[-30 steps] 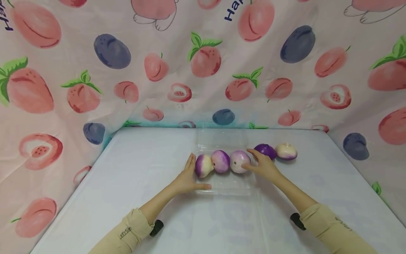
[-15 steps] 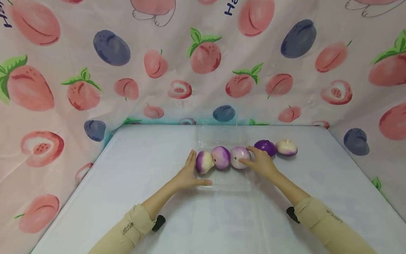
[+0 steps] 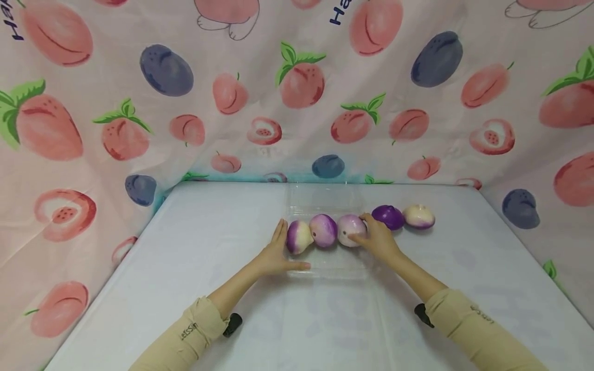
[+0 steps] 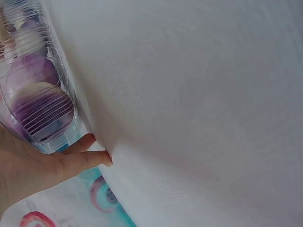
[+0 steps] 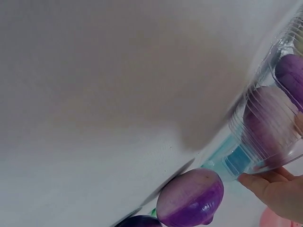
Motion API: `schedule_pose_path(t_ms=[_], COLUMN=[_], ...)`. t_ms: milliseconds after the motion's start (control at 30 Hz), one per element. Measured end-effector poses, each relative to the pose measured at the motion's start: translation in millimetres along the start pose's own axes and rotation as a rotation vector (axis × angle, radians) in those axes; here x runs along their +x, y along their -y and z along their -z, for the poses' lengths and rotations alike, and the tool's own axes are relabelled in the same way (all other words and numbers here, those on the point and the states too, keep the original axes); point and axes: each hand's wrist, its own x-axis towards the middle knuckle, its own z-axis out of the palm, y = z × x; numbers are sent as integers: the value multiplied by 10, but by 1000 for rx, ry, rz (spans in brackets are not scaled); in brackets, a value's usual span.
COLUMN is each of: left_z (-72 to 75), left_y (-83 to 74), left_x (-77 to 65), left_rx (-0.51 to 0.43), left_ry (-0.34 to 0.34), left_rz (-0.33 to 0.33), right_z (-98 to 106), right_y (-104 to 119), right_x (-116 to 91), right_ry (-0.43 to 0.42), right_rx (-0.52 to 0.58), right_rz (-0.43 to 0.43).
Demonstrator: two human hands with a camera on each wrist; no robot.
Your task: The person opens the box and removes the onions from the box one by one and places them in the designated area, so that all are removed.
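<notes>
Both forearms reach inward from the near corners of the bench point(image 3: 213, 221), the left hand point(image 3: 274, 255) and right hand point(image 3: 382, 242) flanking a clear container point(image 3: 329, 263). The left hand's fingers are straight and point away along the container's left wall; its thumb stretches rightward across the near part. The right hand angles in from the right, thumb foremost.

The container's open lid point(image 3: 320, 198) folds back toward the printed curtain point(image 3: 209, 51); lid and base together run from near to far. Inside, three bulbs sit in a left-to-right row. The left bulb point(image 3: 298, 238) turns its purple end left and its tapered tip right and nearward. The middle bulb point(image 3: 324, 230) shows a dark spot at its near left; the pale lilac bulb point(image 3: 349, 230) has a similar spot on its near side.

The left grip is spread, clasping nothing. The right grip is parted at the container's right edge, its thumb against the pale lilac bulb; whether it squeezes, I cannot tell. On the bench beyond it, a deep purple bulb point(image 3: 388, 217) lies just beside a cream bulb point(image 3: 419, 217).
</notes>
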Motion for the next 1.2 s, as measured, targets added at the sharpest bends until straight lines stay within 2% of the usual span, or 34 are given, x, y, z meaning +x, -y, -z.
schedule_pose_path(t_ms=[433,867,1200], left_z=[3,19,3], left_y=[-15,-25,-39], left_x=[6,-37,-20], left_rx=[-23,-11,7], left_ry=[9,12,3], left_rz=[11,14,15], right_z=[96,306,342], right_y=[-7,-70,-27], right_x=[41,138,95], right_ry=[9,198,132], right_rx=[30,171,188], right_rz=[-29,-44,52])
